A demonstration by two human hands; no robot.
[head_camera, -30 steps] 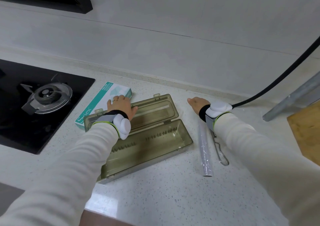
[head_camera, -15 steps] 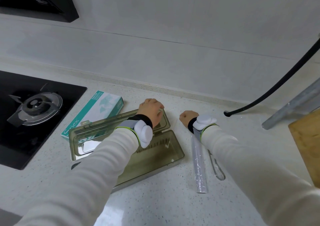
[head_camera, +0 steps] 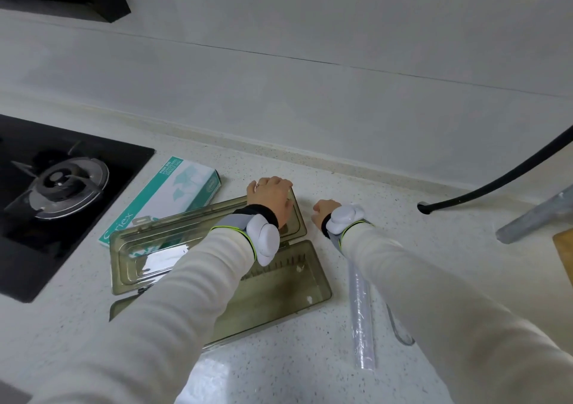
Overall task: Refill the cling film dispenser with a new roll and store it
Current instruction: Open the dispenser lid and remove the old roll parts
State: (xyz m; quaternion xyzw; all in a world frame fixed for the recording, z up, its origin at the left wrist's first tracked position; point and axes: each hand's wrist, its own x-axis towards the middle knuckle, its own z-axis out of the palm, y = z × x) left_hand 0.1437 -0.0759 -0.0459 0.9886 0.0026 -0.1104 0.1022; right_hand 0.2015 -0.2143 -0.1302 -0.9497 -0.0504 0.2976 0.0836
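Clasps dispenser lid (head_camera: pixel 148 248) with left grip (head_camera: pixel 269 199); unclear whether curled right grip (head_camera: pixel 322 214) holds anything. Take roll (head_camera: pixel 361 310) behind right grip mid-length: probably light, slippery, crushable.

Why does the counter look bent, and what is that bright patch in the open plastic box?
Head view: the wide-angle lens bows the worktop and wall seam; the bright patch is light glaring off the dispenser lid; the near sleeves look blurred.

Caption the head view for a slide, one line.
Left hand grips the open dispenser's lid at its end; cling film roll lies on the counter beside the tray.
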